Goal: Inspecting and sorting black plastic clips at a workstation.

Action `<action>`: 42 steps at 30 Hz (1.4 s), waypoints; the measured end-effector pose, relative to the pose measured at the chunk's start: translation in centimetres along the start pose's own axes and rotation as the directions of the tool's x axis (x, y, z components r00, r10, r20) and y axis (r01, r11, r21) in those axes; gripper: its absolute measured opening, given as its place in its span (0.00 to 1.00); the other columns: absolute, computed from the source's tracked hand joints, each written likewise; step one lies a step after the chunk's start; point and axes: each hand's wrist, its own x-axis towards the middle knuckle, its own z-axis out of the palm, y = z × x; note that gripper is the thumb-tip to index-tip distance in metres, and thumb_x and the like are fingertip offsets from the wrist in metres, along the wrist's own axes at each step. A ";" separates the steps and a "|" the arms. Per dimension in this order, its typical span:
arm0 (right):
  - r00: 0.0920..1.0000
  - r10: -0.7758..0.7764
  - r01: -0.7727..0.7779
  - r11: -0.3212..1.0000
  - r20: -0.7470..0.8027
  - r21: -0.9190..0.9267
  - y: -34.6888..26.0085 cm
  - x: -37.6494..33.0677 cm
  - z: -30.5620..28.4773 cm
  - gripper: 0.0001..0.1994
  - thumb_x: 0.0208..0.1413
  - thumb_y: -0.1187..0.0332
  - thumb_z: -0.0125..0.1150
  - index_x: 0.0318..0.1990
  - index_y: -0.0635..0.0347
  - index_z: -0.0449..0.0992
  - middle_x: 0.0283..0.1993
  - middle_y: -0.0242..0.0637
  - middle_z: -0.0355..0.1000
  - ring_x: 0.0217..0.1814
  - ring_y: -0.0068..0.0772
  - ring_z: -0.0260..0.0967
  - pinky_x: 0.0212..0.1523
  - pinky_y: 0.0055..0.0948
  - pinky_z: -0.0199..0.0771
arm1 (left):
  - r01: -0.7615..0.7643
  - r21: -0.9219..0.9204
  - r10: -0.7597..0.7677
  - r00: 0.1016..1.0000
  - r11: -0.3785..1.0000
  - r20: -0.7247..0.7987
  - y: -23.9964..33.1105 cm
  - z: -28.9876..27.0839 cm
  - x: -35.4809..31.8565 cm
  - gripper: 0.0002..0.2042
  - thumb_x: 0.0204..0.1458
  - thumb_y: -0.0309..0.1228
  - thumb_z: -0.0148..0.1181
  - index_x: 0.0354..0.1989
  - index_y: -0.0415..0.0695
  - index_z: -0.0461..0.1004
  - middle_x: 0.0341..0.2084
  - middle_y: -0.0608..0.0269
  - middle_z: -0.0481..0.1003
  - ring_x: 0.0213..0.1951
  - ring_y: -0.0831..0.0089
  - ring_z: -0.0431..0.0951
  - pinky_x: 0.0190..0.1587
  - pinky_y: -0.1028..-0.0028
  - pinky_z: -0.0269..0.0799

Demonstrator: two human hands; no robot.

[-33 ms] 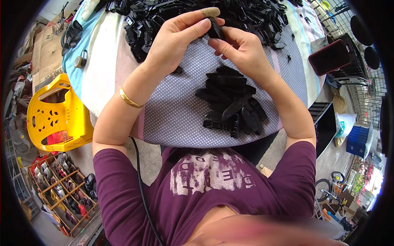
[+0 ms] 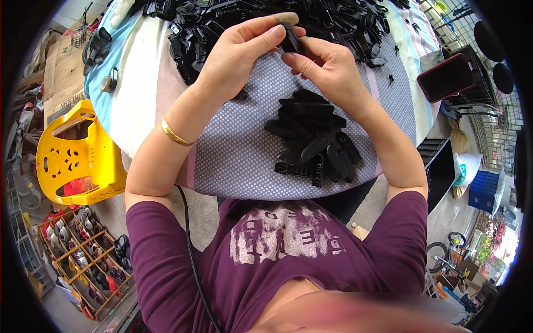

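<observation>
Over the far half of the table, my left hand (image 2: pixel 236 53) and my right hand (image 2: pixel 330 66) hold one small black plastic piece (image 2: pixel 292 41) between them. The left thumb and fingers pinch its far end, and a tan finger cover (image 2: pixel 286 18) sits on one left fingertip. My right thumb and fingers grip the near end; its exact kind is hard to make out. Between my forearms lies a small heap of elongated black plastic pieces (image 2: pixel 316 147). Beyond my hands spreads a large pile of loose black plastic parts (image 2: pixel 347 28).
A dotted cloth (image 2: pixel 233 150) covers the table. A dark phone (image 2: pixel 447 77) stands at the right edge, a small round object (image 2: pixel 106 83) at the left. To the left are a yellow plastic chair (image 2: pixel 105 172) and a shoe rack (image 2: pixel 83 263). A black cable (image 2: pixel 189 250) runs along my body.
</observation>
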 end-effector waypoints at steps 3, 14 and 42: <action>0.996 -0.063 0.062 0.998 -0.067 -0.017 0.0 -0.3 0.3 0.09 0.50 0.68 0.61 0.33 0.67 0.75 0.25 0.32 0.72 0.26 0.18 0.67 0.26 0.16 0.67 | 0.094 -0.168 -0.092 0.996 0.981 0.018 -0.1 0.0 0.1 0.13 0.52 0.26 0.53 0.46 0.38 0.72 0.38 0.59 0.76 0.42 0.74 0.74 0.48 0.77 0.68; 0.893 -0.406 0.347 0.896 -0.194 -0.277 0.6 -0.3 1.1 0.08 0.45 0.72 0.64 0.29 0.69 0.73 0.24 0.38 0.70 0.22 0.26 0.67 0.24 0.21 0.67 | -0.018 -0.122 0.017 1.000 0.992 -0.008 -0.4 0.6 -0.2 0.11 0.51 0.24 0.55 0.43 0.37 0.74 0.36 0.59 0.76 0.40 0.73 0.75 0.47 0.76 0.69; 0.957 -0.110 -0.155 0.587 -0.268 -0.795 5.2 3.4 -4.8 0.16 0.40 0.59 0.62 0.35 0.58 0.74 0.31 0.39 0.73 0.34 0.41 0.71 0.34 0.34 0.71 | -0.331 0.942 0.063 0.941 -0.050 0.334 -3.5 4.1 5.5 0.13 0.39 0.26 0.62 0.37 0.41 0.73 0.38 0.59 0.72 0.43 0.62 0.69 0.44 0.69 0.68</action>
